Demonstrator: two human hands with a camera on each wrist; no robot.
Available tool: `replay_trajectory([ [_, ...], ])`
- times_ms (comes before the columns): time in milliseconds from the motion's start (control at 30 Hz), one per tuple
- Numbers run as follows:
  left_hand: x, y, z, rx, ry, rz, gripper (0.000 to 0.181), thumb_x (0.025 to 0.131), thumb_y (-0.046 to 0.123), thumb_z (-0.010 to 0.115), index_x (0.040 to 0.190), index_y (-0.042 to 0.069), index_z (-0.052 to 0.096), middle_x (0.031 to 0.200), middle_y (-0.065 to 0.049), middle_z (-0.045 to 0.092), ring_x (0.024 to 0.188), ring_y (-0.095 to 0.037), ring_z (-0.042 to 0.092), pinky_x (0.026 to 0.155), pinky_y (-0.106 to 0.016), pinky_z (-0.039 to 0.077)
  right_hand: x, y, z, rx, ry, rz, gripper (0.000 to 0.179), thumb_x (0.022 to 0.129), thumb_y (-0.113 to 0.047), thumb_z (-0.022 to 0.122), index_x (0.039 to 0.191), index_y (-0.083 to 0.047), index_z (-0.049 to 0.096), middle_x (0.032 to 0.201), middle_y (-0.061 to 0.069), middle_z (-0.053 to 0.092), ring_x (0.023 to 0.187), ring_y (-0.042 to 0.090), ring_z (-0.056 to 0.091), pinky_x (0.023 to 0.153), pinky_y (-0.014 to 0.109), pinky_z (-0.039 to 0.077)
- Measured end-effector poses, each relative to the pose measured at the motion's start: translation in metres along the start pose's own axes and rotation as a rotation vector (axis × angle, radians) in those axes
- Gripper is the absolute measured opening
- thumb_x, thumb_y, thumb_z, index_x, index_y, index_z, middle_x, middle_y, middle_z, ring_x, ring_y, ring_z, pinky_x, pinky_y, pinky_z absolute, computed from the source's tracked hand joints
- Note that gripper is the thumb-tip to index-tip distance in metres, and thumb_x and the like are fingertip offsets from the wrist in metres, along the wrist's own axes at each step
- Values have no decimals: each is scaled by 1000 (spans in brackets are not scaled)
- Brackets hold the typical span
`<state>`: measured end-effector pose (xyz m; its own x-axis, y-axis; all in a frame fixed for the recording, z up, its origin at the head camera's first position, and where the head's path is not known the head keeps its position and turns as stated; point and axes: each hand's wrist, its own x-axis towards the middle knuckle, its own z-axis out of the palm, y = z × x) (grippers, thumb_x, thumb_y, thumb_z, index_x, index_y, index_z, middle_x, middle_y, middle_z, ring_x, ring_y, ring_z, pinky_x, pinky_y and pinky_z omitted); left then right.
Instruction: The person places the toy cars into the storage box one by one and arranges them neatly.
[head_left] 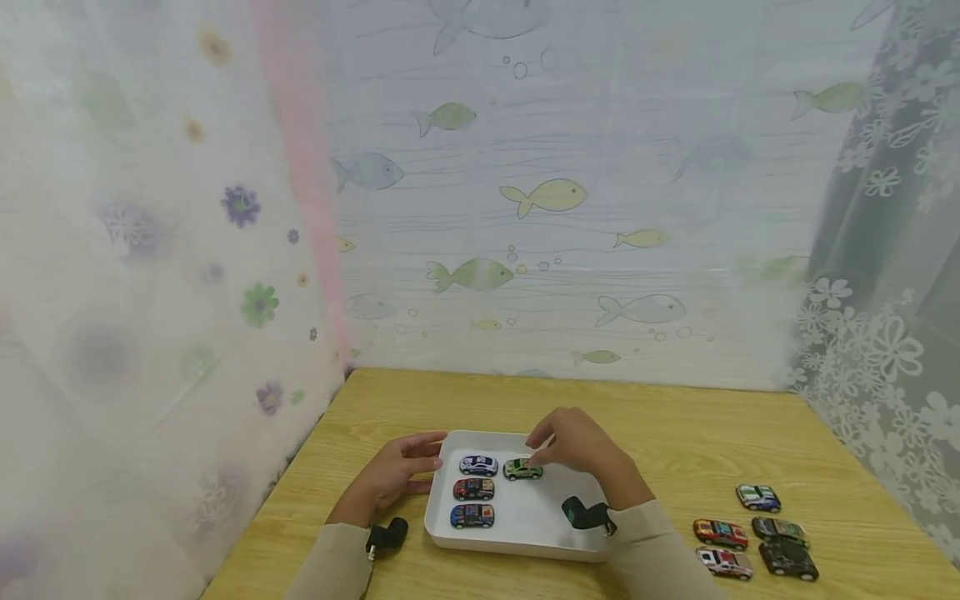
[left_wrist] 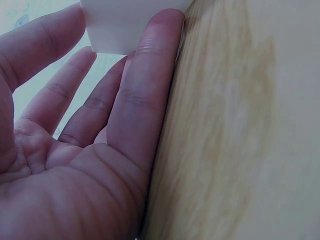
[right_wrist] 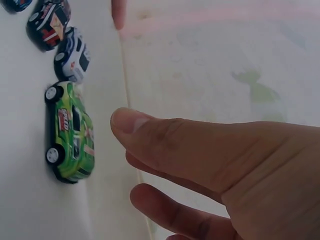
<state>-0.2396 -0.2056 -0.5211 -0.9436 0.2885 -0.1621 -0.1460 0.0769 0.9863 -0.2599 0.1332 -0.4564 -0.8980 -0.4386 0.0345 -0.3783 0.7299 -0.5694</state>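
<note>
My left hand rests against the left side of a white tray, its fingers fairly straight. In the left wrist view, the fingertips touch the tray's wall just above the wood. Over the tray, my right hand hovers beside a green toy car. The right wrist view shows a gap between the thumb and the green toy car, with nothing held. Left of it in the tray are a white-and-blue toy car, a black-and-red toy car and a blue toy car, in a column.
Right of the tray, several toy cars sit on the wooden table, among them a red-and-yellow one, a white-and-red one, a black one and a white, green and blue one. Patterned curtains hang behind and beside the table.
</note>
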Motion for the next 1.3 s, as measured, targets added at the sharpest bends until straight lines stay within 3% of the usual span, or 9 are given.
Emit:
replay_trajectory([
  [300, 1, 3, 0, 18, 10, -4, 58, 97, 20, 74, 152, 16, 54, 157, -21, 48, 127, -31, 64, 94, -47, 61, -20, 10, -18, 39, 27, 13, 23, 80, -19, 90, 102, -15, 83, 99, -2, 79, 86, 12, 71, 77, 36, 62],
  [567, 3, 2, -1, 17, 10, -3, 59, 96, 20, 75, 152, 15, 54, 157, -22, 48, 127, -32, 64, 93, -48, 61, -40, 28, -34, 28, 34, -38, 26, 83, -26, 88, 106, -15, 82, 103, 1, 79, 86, 12, 69, 72, 32, 59],
  [867, 2, 3, 1, 27, 16, -6, 58, 97, 21, 74, 151, 17, 54, 157, -21, 48, 129, -32, 63, 93, -47, 61, -72, 51, -50, -21, 52, -93, 25, 87, -32, 85, 105, -15, 81, 95, -10, 77, 84, 8, 67, 68, 23, 55],
  [1300, 0, -2, 0, 2, 18, 0, 58, 98, 16, 73, 152, 14, 53, 156, -23, 49, 124, -32, 66, 91, -49, 62, -114, 87, -64, -31, 49, -111, 32, 88, -41, 81, 108, -17, 81, 99, -8, 78, 83, -1, 67, 72, 23, 57],
])
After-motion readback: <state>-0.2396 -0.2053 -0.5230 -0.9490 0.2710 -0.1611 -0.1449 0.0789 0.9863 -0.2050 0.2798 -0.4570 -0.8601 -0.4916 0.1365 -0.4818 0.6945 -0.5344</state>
